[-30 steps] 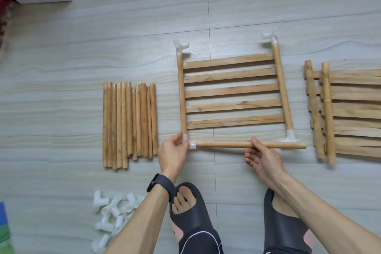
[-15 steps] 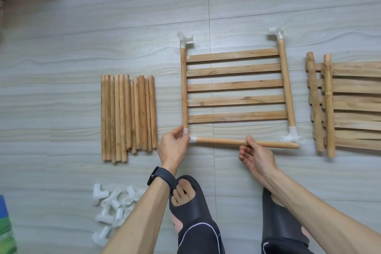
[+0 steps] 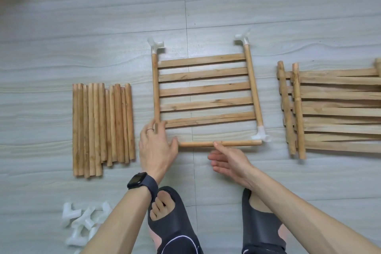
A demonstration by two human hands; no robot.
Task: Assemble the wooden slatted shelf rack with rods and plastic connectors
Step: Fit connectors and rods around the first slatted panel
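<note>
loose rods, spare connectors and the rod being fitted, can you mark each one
loose rods [image 3: 103, 128], head view, middle of the pile
spare connectors [image 3: 81, 221], head view, a white piece in the heap at lower left
rod being fitted [image 3: 237, 143], head view, bare shaft towards its right end

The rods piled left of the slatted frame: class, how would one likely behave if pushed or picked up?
Being round, the rods would probably roll sideways on the smooth floor if nudged. Each is straight wood, so likely stiff, not floppy. They are slim, so one is probably light enough for a one-handed grip.
</note>
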